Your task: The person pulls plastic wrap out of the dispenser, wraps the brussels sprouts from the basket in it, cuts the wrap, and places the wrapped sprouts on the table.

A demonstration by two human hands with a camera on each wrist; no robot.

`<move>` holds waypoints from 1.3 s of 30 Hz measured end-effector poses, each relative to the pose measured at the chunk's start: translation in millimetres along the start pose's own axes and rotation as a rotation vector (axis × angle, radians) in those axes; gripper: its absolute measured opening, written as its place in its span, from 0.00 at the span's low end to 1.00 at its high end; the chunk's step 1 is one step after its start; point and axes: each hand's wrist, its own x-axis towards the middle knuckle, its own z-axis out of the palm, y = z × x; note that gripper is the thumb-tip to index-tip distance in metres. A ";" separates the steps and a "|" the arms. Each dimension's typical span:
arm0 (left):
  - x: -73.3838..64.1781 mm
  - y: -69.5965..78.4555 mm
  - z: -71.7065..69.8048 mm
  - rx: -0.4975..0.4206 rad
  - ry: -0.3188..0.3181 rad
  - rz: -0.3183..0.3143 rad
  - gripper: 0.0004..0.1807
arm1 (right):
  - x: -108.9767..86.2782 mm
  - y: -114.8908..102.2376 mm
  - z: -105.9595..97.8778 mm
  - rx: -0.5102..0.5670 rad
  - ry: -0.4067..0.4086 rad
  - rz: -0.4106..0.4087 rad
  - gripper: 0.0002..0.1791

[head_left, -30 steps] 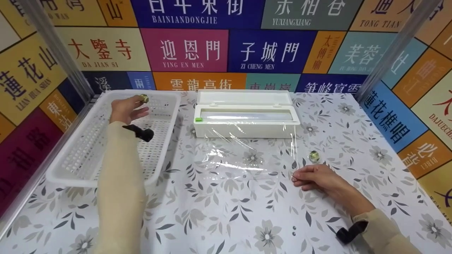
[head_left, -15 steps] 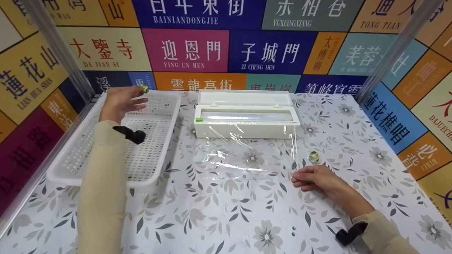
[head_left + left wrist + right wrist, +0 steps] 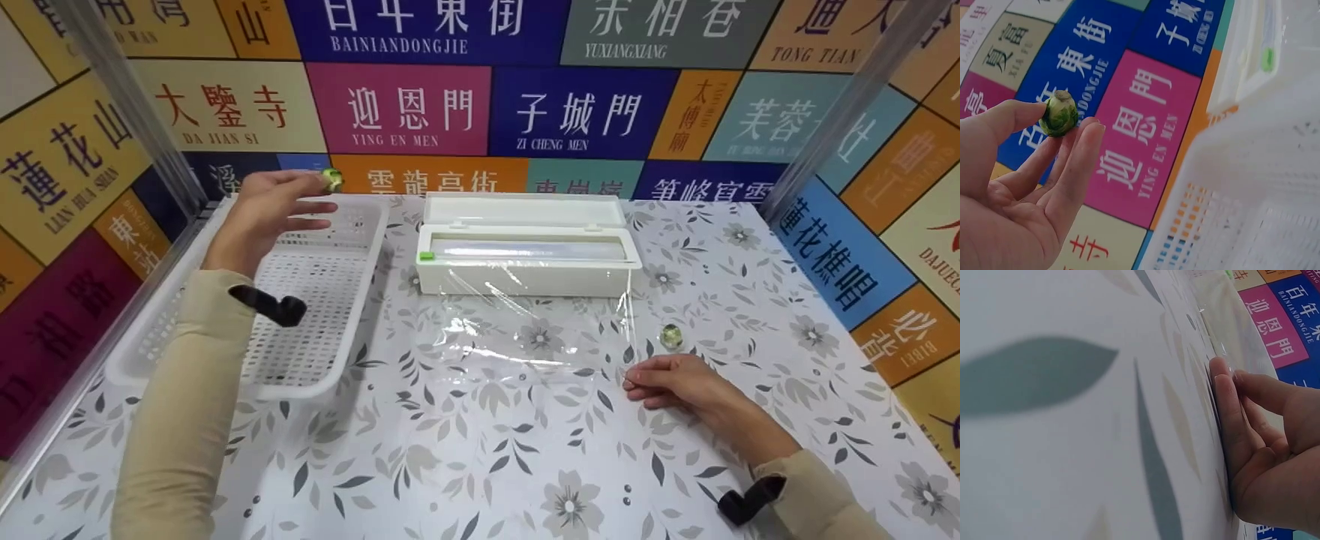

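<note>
In the left wrist view, a Brussels sprout [image 3: 1059,115] with a pale cut stem is pinched between the thumb and fingertips of my left hand [image 3: 266,214]. That hand is raised over the back of a white plastic basket [image 3: 358,319]. My right hand [image 3: 679,382] pinches the near right corner of a sheet of cling film [image 3: 510,341] close to the table. The film runs out from a white dispenser box [image 3: 525,281] whose lid stands open. Another green sprout [image 3: 671,337], with a shiny clear edge about it, lies just beyond the right hand.
A green slider [image 3: 426,256] sits at the left end of the dispenser. The table has a floral cloth [image 3: 442,465]. Behind it rises a wall of coloured panels [image 3: 401,109], with clear posts at both back corners.
My left hand has lifted the Brussels sprout up from the basket's back end, then shifted it slightly right. The right hand stays at the film's corner. The view has shifted slightly.
</note>
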 end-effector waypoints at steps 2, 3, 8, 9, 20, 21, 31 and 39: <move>-5.1 0.9 4.5 -0.005 -0.006 0.013 0.20 | 0.2 -0.5 0.7 -0.002 0.007 0.006 0.16; -7.5 1.2 6.9 -0.008 -0.009 0.021 0.20 | 0.6 -0.4 1.0 -0.005 0.011 0.011 0.16; -18.4 3.9 23.7 -0.034 -0.034 0.056 0.20 | 2.5 -0.4 0.4 -0.019 0.030 0.029 0.17; -20.7 4.8 28.5 -0.037 -0.039 0.064 0.20 | 2.5 -0.9 0.0 -0.019 0.033 0.032 0.17; -51.4 4.1 81.1 0.008 -0.152 0.101 0.21 | 3.6 -0.7 1.3 -0.020 0.033 0.044 0.20; -54.5 3.8 85.3 0.010 -0.161 0.106 0.20 | 3.8 -0.6 1.3 -0.018 0.032 0.045 0.20; -82.7 0.2 125.3 -0.015 -0.214 0.113 0.21 | 2.5 -0.7 1.6 -0.022 0.026 0.027 0.18; -94.6 -20.4 155.6 -0.029 -0.289 0.073 0.20 | 2.4 -3.9 2.2 -0.024 0.014 0.037 0.19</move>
